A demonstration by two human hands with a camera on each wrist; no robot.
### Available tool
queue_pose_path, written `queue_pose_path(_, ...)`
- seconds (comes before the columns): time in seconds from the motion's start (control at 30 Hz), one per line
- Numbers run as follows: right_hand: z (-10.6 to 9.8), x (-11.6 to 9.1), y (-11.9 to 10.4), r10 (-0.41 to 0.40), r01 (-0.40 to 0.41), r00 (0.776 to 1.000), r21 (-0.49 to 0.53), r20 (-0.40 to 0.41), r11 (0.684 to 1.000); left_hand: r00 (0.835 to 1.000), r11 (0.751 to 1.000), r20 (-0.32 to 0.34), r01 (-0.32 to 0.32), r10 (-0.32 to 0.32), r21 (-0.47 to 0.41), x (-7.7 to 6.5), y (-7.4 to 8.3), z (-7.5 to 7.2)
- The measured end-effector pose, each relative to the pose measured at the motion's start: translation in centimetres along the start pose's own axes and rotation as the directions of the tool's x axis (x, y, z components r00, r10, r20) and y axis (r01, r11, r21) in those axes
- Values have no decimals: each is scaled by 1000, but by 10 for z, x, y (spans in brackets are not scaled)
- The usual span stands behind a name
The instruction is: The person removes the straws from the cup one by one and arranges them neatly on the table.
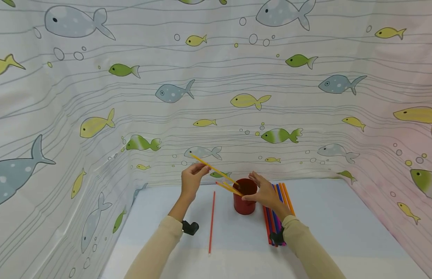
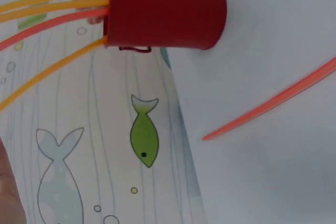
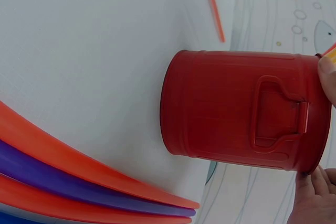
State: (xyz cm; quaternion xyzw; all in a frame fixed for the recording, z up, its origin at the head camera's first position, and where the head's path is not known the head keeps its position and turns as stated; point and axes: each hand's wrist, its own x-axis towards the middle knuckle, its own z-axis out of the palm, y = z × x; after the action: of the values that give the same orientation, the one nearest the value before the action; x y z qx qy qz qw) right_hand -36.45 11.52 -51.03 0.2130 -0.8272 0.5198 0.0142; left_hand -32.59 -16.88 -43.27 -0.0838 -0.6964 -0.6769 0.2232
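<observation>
A red pail (image 1: pixel 244 203) with small side handles stands upright on the table, several thin sticks leaning out of its mouth. My right hand (image 1: pixel 265 192) grips its rim, thumb on the near side and fingers at the far side. In the right wrist view the thumb (image 3: pixel 328 74) lies at the rim. Up and to the left, my left hand (image 1: pixel 193 179) pinches a long yellow stick (image 1: pixel 216 169) that slants down, its lower end at the pail's mouth. Yellow and red sticks (image 2: pixel 58 22) rest in the pail in the left wrist view.
A single red stick (image 1: pixel 212 223) lies on the white table (image 1: pixel 324 221) left of the pail. Right of it, under my right forearm, lies a bundle of red, purple, blue, pink and orange sticks (image 1: pixel 266 221). A fish-patterned curtain (image 1: pixel 209 112) surrounds the table's back and sides.
</observation>
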Motion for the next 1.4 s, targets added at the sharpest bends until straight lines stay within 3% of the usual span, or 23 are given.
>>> queue_pose_path(0.3, 0, 0, 0, -3, 3, 1000, -5, -9, 1000, 998, 995, -53, -47, 43, -90, 14, 21, -23)
queue_pose_path(0.5, 0, 0, 2, -8, 8, 1000, -11, -12, 1000, 994, 997, -99, -46, 40, -64, 16, 29, -37)
queue_pose_path(0.67, 0, 1, 2, -15, 15, 1000, -4, -12, 1000, 989, 994, -145, -34, 19, -100, 14, 20, -42)
queue_pose_path(1.03, 1, -1, 2, -11, 11, 1000, 19, -12, 1000, 993, 983, -99, 45, -64, -178, 6, 3, -48)
queue_pose_path(1.4, 1, 0, 1, -11, 11, 1000, -21, -22, 1000, 983, 984, -87, 150, -159, -96, -3, -16, -52)
